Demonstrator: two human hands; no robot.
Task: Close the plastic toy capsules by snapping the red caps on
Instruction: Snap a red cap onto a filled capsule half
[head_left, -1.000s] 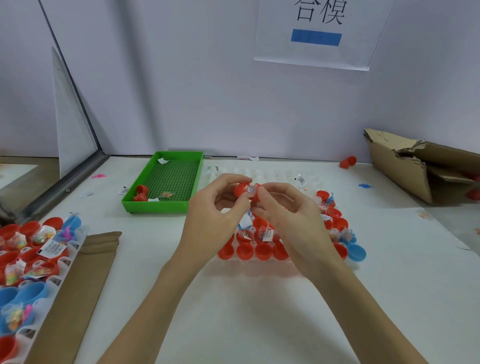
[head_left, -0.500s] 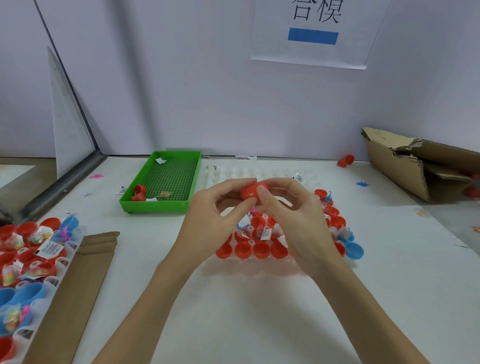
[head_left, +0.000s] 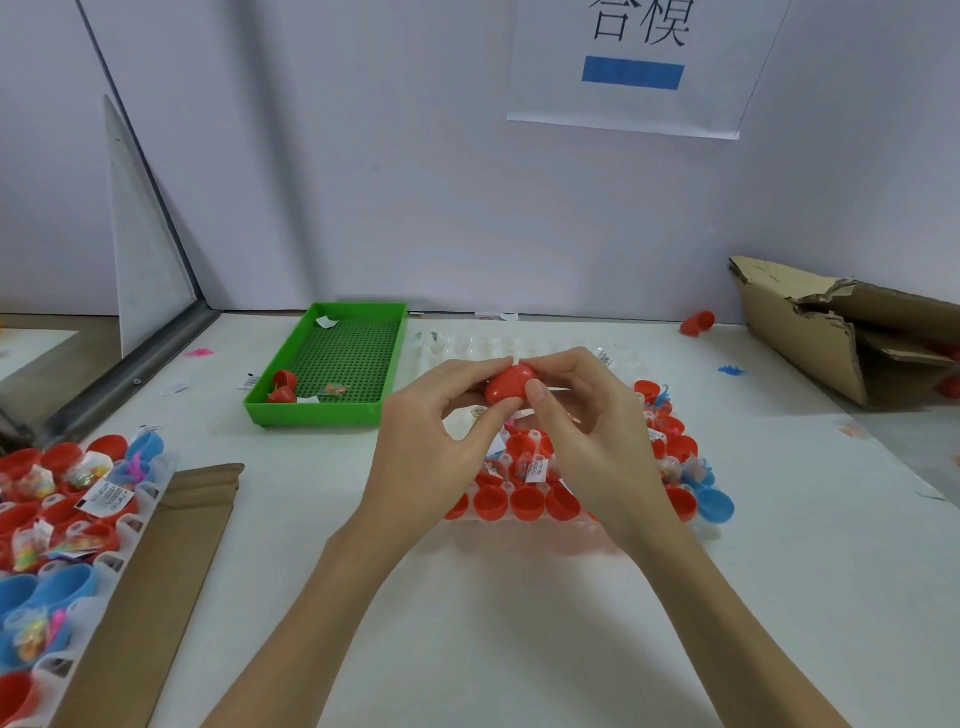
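Both hands up: left hand, right hand pinch red capsule above tray, green bin at 10 o'clock.

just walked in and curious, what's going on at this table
A person is closing toy capsules. Both hands, left hand and right hand, pinch one red capsule between fingertips, held above a clear tray of open red capsule halves. A second tray of filled halves waits at the left, beside a green tray.

Assembly workstation: white partitioned table, wall sign, capsule trays, green bin, torn carton.
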